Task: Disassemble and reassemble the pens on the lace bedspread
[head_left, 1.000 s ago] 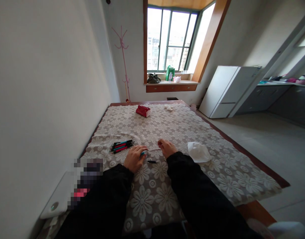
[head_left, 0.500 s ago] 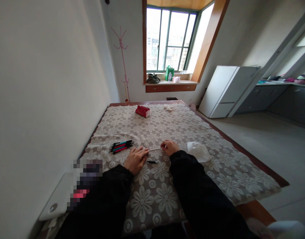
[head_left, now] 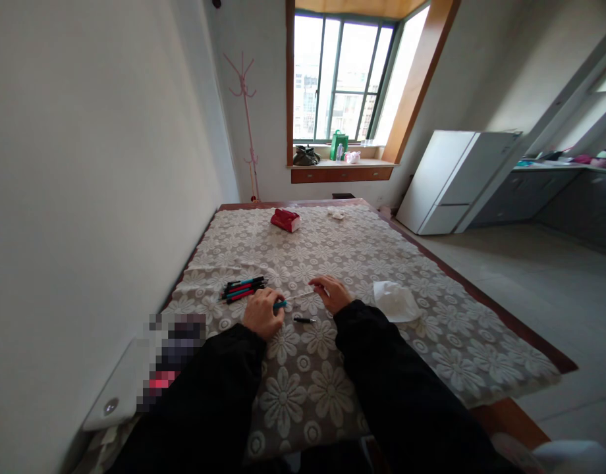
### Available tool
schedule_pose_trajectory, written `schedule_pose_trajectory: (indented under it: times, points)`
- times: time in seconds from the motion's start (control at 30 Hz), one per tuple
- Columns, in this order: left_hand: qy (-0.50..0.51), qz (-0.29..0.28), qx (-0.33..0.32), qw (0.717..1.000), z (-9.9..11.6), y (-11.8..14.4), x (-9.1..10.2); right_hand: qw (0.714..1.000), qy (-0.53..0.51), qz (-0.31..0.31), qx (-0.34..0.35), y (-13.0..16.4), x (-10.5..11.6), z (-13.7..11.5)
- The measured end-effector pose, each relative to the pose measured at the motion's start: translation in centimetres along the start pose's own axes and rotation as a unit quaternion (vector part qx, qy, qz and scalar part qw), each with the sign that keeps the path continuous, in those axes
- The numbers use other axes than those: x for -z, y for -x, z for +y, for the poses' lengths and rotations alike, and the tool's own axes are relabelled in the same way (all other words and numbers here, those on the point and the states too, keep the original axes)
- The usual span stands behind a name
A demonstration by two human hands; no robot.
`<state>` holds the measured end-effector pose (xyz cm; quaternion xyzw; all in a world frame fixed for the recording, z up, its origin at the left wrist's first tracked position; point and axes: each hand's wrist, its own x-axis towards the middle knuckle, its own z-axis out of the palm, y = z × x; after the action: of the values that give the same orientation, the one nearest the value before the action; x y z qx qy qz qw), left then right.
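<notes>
My left hand [head_left: 263, 313] is closed around a short teal pen barrel [head_left: 280, 305], its end sticking out past the fingertips. Close by on the right, my right hand [head_left: 332, 293] pinches a thin whitish refill [head_left: 298, 295], which stretches between the two hands. Whether the refill's left end sits inside the barrel I cannot tell. Below, on the flowered tablecloth [head_left: 331, 393], lies a small black pen part [head_left: 304, 320] with a narrow tip. A bundle of black, teal and red pens [head_left: 244, 288] rests just left of my left hand.
A crumpled white tissue [head_left: 396, 301] lies right of my right hand. Farther back are a red tissue pack [head_left: 285, 220] and a small pale item [head_left: 335, 214]. The wall [head_left: 110, 164] runs along the table's left side, with a blurred patch and a white object [head_left: 110, 395] near my left sleeve.
My left hand, earlier lying flatter, has curled around the teal barrel, which now shows. My right hand has shifted slightly left with the refill, now tilted up to the right.
</notes>
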<state>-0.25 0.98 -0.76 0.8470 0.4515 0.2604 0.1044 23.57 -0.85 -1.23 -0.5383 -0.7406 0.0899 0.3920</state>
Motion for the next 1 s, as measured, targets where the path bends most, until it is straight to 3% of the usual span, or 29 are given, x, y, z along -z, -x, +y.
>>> schedule_pose_trajectory:
  times: [0.1, 0.27, 0.4, 0.8, 1.0]
  points:
    - [0.006, -0.006, -0.009, 1.0, 0.0, 0.0, -0.2, 0.996, -0.086, -0.004, -0.001, 0.0, -0.7, -1.1]
    - [0.08, 0.011, -0.048, 0.996, 0.6, 0.1, -0.1, 0.968, -0.243, 0.011, -0.066, 0.1, -1.6, -1.9]
    - [0.102, 0.022, -0.073, 0.992, 1.1, 0.2, 0.4, 0.952, -0.294, 0.005, -0.085, 0.4, -2.1, -2.3]
    - [0.11, 0.015, -0.1, 0.989, 1.3, 0.2, 0.6, 0.984, -0.171, -0.041, -0.009, 0.6, -2.2, -3.3]
    - [0.157, 0.082, -0.05, 0.983, 1.0, 0.2, 0.4, 0.996, -0.085, -0.036, 0.002, 0.7, -2.1, -3.1]
